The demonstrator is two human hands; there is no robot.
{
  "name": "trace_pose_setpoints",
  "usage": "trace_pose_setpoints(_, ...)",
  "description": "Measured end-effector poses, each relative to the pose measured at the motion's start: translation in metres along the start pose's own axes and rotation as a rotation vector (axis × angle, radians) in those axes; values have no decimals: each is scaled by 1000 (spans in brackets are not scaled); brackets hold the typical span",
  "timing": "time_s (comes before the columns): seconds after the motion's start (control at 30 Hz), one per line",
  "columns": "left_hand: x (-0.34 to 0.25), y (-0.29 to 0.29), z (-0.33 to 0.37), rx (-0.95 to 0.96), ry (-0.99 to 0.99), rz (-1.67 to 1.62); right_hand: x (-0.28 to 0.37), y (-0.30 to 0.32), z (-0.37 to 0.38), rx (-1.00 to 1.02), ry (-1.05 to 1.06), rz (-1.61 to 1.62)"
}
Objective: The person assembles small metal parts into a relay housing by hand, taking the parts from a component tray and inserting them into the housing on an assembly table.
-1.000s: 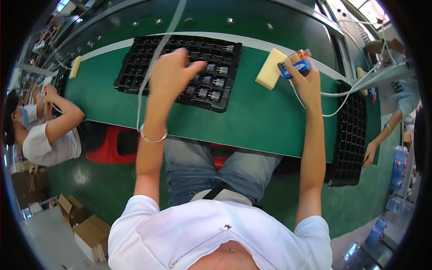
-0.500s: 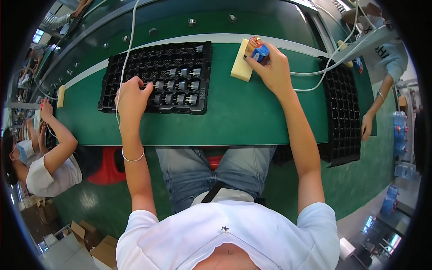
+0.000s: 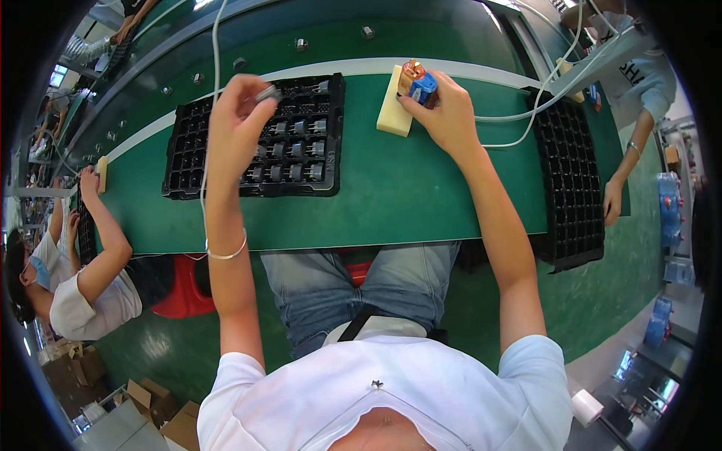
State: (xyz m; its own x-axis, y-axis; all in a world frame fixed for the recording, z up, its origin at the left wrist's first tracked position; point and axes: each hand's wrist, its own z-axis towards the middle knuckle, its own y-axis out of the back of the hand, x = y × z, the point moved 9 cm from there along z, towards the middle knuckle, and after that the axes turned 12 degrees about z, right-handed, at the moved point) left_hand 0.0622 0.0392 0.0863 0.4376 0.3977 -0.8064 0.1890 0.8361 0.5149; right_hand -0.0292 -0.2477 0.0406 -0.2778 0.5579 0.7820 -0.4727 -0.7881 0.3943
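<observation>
My left hand [image 3: 237, 124] is raised over the black tray [image 3: 329, 180], pinching a small silver cylindrical part [image 3: 267, 93] between thumb and fingers. Several similar grey cylindrical parts [image 3: 298, 149] with thin pins sit in the tray's right-hand pockets. To the right, my right hand [image 3: 449, 113] is closed around a small blue-and-orange device [image 3: 418, 83], its coppery end facing up. The device is at the right edge of a pale yellow foam block [image 3: 392, 120] on the green tabletop [image 3: 376, 203]; whether it rests on the block I cannot tell.
A white cable [image 3: 216, 52] hangs across the tray's left side. At the right edge stands another black compartment tray [image 3: 569, 180], with white cables [image 3: 519, 120] nearby. Beyond my table, a green conveyor [image 3: 338, 30] carries several small metal parts. Co-workers sit at left and right.
My left hand has risen from the tray's near pockets toward its far edge, now with a silver part showing in its fingers. My right hand keeps its hold on the device.
</observation>
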Motion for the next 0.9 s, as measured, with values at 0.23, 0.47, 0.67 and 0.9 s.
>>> trace_pose_setpoints(0.23, -5, -108, 28, 293, 239, -839, 6, 0, 1, 4, 15, -33)
trace_pose_setpoints(0.47, 23, -133, 15, 310, 349, -853, 9, -3, 5, 32, -18, -43)
trace_pose_setpoints(0.67, 38, -134, 13, 242, 441, -1022, 1, -11, 19, 10, -12, -27)
trace_pose_setpoints(0.9, 25, -133, 14, 287, 297, -864, -40, -19, 93, -94, 12, -213)
